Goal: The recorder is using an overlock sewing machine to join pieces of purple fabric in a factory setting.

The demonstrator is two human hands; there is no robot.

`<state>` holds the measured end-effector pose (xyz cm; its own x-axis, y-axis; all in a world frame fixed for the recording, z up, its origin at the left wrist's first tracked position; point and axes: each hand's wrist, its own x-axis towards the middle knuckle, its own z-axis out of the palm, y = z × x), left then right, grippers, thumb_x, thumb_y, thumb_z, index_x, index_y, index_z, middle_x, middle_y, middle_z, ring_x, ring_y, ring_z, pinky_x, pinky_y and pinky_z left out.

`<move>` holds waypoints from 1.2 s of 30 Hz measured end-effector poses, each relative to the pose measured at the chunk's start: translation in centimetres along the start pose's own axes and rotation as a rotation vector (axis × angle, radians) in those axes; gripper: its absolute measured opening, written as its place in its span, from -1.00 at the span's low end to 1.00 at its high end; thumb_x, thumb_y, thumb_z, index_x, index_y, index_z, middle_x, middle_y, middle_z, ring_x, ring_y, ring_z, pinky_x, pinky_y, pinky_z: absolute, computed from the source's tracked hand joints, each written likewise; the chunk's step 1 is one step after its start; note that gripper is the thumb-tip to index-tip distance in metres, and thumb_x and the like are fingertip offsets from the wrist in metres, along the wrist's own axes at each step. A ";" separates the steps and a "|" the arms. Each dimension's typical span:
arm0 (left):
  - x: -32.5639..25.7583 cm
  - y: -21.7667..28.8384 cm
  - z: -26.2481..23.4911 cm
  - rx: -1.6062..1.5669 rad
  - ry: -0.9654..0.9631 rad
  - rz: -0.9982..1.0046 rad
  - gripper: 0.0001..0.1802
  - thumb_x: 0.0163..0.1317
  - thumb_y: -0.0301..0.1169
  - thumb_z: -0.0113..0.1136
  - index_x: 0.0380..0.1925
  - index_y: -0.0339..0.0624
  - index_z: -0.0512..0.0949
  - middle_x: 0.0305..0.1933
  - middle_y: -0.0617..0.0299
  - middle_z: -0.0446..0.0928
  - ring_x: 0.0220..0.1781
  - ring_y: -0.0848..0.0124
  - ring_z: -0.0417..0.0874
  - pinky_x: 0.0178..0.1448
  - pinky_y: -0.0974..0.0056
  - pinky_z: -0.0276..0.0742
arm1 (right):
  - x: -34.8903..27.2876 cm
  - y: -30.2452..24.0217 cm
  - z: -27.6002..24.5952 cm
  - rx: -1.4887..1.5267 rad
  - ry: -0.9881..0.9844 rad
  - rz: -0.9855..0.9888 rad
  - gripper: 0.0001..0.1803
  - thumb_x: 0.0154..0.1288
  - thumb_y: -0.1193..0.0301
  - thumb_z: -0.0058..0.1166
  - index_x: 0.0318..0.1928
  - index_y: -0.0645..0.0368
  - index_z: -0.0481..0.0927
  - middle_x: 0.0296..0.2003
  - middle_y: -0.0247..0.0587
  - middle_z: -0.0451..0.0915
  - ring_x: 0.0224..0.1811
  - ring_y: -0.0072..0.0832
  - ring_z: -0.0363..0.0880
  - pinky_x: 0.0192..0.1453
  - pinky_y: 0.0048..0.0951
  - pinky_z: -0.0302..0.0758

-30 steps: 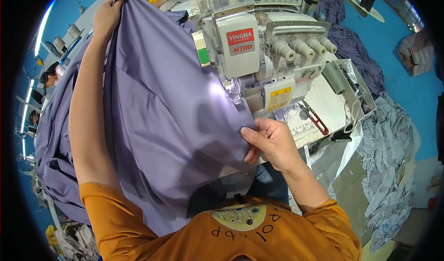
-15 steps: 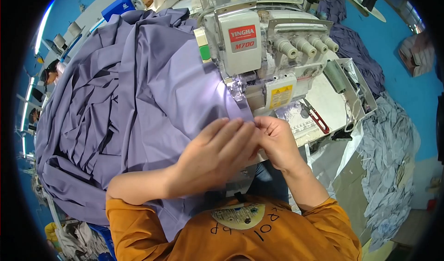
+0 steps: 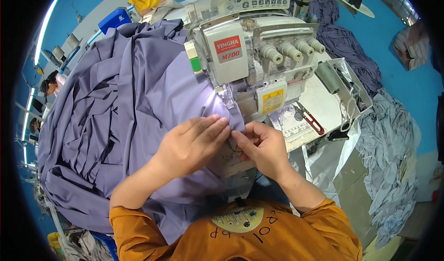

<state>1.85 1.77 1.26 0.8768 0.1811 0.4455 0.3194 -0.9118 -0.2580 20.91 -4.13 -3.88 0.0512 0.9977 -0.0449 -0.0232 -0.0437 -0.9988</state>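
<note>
My fingers (image 3: 217, 124) on the left hand (image 3: 194, 145) lie together, flat on the soft lilac-grey woven cloth (image 3: 125, 122), while my right hand (image 3: 261, 147) pinches its edge just before the white overlock sewing machine (image 3: 249, 62). The cloth is heaped over the desk's left side, its near edge at the needle. I see a red rectangular label on the machine's left face and a yellow warning sticker (image 3: 271, 101) lower right. Red-handled snips (image 3: 311, 118) lie right on the desk (image 3: 319, 94).
</note>
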 end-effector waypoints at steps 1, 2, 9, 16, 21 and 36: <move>0.2 -0.2 -0.1 0.000 0.001 0.001 -0.67 0.00 -0.45 0.16 -0.18 -0.27 0.60 -0.03 0.14 0.58 -0.01 0.26 0.63 0.02 0.27 0.56 | 0.0 -0.1 0.0 -0.001 0.000 -0.010 -0.76 0.31 0.31 0.19 -0.32 0.26 0.59 -0.65 -0.37 0.57 -0.65 -0.72 0.47 -0.54 -0.62 0.38; 0.4 -0.4 -0.2 -0.021 -0.008 -0.035 -0.64 0.01 -0.44 0.15 -0.13 -0.23 0.61 -0.04 0.17 0.60 -0.01 0.27 0.64 -0.01 0.26 0.56 | 0.0 -0.2 -0.1 -0.002 0.001 -0.011 -0.76 0.31 0.31 0.19 -0.32 0.26 0.59 -0.65 -0.37 0.57 -0.65 -0.72 0.47 -0.54 -0.62 0.38; 0.9 -3.9 0.3 -0.051 -0.066 -0.174 -0.67 0.04 -0.47 0.11 -0.14 -0.22 0.61 -0.11 0.14 0.63 -0.09 0.23 0.66 -0.15 0.21 0.54 | 0.2 -0.9 -0.2 -0.301 0.121 -0.319 -0.86 0.22 0.42 0.22 -0.24 0.20 0.63 -0.43 -0.29 0.62 -0.58 -0.63 0.53 -0.50 -0.59 0.43; 1.6 -5.8 2.0 0.078 0.011 -0.344 -0.84 0.06 -0.45 0.10 -0.35 -0.20 0.59 -0.34 0.23 0.59 -0.26 0.24 0.60 -0.24 0.22 0.51 | 4.1 -3.3 2.0 -0.824 0.252 -1.096 -0.56 0.08 0.57 0.15 0.05 0.11 0.57 0.12 -0.35 0.52 -0.49 -0.40 0.60 -0.45 -0.45 0.54; 1.4 -6.1 2.7 0.120 -0.058 -0.550 -0.88 0.10 -0.38 0.12 -0.49 -0.16 0.58 -0.37 0.24 0.59 -0.23 0.23 0.57 -0.19 0.20 0.55 | 6.1 -4.1 3.2 -1.120 0.208 -1.096 -0.58 0.10 0.55 0.07 0.05 0.21 0.57 0.23 -0.35 0.45 -0.56 -0.51 0.56 -0.47 -0.52 0.53; -6.4 -3.7 -7.6 -1.424 -0.392 -0.112 -0.85 0.04 -0.47 0.30 -0.35 -0.23 0.64 -0.26 0.09 0.64 -0.28 0.27 0.65 -0.23 0.29 0.52 | -2.5 0.5 2.6 -0.419 -0.055 -0.567 -0.70 0.10 0.50 0.32 -0.10 0.16 0.65 -0.32 -0.19 0.64 -0.65 -0.65 0.38 -0.56 -0.60 0.33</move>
<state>-7.66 1.17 5.89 0.9847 0.1478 0.0919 -0.0196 -0.4305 0.9024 18.22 -6.51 -4.22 -0.1093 0.8732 0.4750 0.3790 0.4784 -0.7921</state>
